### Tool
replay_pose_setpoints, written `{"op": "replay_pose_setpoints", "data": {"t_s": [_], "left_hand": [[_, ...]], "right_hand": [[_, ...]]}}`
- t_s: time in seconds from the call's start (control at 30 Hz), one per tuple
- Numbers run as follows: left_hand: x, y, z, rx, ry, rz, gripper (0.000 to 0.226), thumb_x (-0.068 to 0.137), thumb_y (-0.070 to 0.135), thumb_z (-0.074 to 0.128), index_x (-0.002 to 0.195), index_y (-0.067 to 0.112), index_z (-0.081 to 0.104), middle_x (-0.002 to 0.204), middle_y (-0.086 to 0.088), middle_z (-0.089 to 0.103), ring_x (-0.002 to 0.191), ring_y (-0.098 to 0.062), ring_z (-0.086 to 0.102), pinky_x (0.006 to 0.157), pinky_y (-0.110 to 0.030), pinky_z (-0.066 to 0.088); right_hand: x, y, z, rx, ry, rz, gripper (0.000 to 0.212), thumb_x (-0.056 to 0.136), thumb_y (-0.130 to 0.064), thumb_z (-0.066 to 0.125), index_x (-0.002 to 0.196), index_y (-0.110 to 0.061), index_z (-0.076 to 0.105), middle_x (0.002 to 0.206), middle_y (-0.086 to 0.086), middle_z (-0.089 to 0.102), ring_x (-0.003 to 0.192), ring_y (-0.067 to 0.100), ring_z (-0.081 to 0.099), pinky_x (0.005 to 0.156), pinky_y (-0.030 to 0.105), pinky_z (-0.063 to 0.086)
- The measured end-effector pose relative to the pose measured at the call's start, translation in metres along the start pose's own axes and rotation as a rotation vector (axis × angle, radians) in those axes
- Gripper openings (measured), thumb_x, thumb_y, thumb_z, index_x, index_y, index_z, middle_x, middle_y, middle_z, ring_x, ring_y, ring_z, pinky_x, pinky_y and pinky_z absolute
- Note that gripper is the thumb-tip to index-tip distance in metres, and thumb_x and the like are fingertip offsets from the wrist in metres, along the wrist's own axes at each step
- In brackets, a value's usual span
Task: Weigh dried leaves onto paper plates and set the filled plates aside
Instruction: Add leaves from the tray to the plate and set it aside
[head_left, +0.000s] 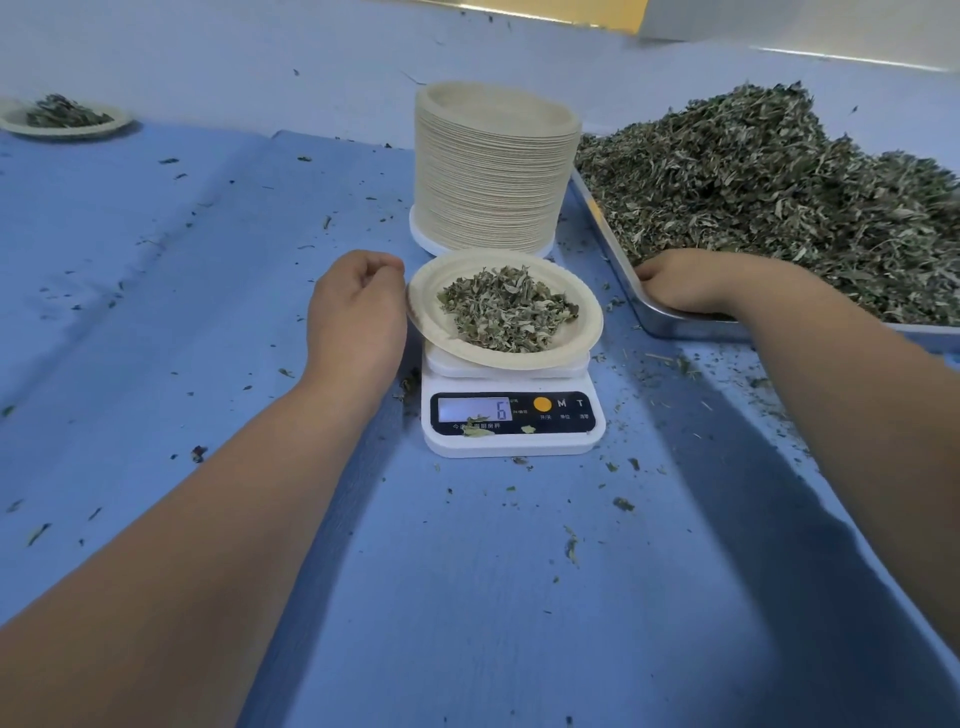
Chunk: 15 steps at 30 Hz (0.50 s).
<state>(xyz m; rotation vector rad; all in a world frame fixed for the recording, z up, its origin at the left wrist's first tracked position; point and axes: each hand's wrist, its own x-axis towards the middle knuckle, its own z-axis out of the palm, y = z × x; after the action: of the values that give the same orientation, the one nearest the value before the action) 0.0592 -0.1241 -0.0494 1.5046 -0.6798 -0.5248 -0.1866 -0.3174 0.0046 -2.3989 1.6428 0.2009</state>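
Paper plate (430, 317) of dried leaves (506, 312) sits tilted on scale (511, 442), display (470, 408) reading 6. Left hand (356, 312) curled against its left rim. Right hand (691, 280) inside steel tray (612, 248), beside leaf heap (779, 197).

- tray (670, 319) and its dried leaves (779, 182) run off the right edge
- right hand (691, 280): fingertips hidden in the tray's near corner, can't tell if they hold anything
- left hand (356, 312): fingertips tucked out of sight by the plate (431, 306) rim, grip or touch unclear
- scale (511, 441) readout partly under leaf bits, only a 6 shows; button labels too tiny
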Motion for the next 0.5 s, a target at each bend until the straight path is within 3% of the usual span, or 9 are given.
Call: {"op": "replay_pose_setpoints", "data": {"t_s": [0.17, 0.27, 0.3, 0.4, 0.5], "left_hand": [[0.0, 0.0, 0.0, 0.01, 0.005, -0.012, 0.031, 0.077, 0.03, 0.048, 0.095, 0.028, 0.072, 0.068, 0.028, 0.064, 0.079, -0.007, 0.062, 0.094, -0.05, 0.058], [0.0, -0.001, 0.0, 0.001, 0.014, -0.018, 0.031, 0.078, 0.027, 0.047, 0.096, 0.029, 0.072, 0.062, 0.028, 0.061, 0.069, -0.002, 0.059, 0.092, -0.049, 0.058], [0.0, -0.001, -0.001, -0.003, 0.018, -0.02, 0.03, 0.079, 0.027, 0.048, 0.096, 0.029, 0.072, 0.061, 0.027, 0.061, 0.064, 0.002, 0.057, 0.092, -0.049, 0.059], [0.0, -0.002, -0.001, 0.014, 0.027, -0.014, 0.026, 0.082, 0.025, 0.049, 0.094, 0.03, 0.072, 0.062, 0.028, 0.061, 0.057, 0.006, 0.055, 0.089, -0.048, 0.058], [-0.001, 0.0, -0.001, 0.015, 0.03, -0.019, 0.027, 0.082, 0.026, 0.047, 0.092, 0.033, 0.072, 0.07, 0.024, 0.065, 0.069, 0.001, 0.06, 0.091, -0.048, 0.058]], "right_hand": [[-0.017, 0.005, -0.013, -0.001, -0.035, -0.006, 0.036, 0.101, -0.019, 0.042, 0.124, -0.003, 0.064, 0.132, 0.02, 0.061, 0.123, 0.037, 0.055, 0.108, 0.053, 0.043], [-0.028, 0.008, -0.013, 0.053, 0.06, -0.076, 0.035, 0.104, -0.028, 0.045, 0.113, -0.005, 0.069, 0.117, 0.022, 0.066, 0.1, 0.033, 0.062, 0.089, 0.04, 0.049], [-0.031, 0.009, -0.012, 0.045, 0.093, -0.086, 0.037, 0.106, -0.034, 0.043, 0.114, -0.009, 0.07, 0.117, 0.018, 0.067, 0.1, 0.032, 0.061, 0.088, 0.038, 0.047], [-0.038, 0.008, -0.002, -0.001, 0.06, -0.042, 0.058, 0.107, -0.052, 0.026, 0.138, -0.014, 0.057, 0.142, 0.014, 0.054, 0.129, 0.034, 0.049, 0.108, 0.041, 0.036], [-0.044, 0.006, 0.006, 0.082, 0.085, -0.003, 0.086, 0.1, -0.068, 0.012, 0.138, -0.002, 0.055, 0.143, 0.023, 0.052, 0.131, 0.04, 0.048, 0.108, 0.046, 0.035]]}}
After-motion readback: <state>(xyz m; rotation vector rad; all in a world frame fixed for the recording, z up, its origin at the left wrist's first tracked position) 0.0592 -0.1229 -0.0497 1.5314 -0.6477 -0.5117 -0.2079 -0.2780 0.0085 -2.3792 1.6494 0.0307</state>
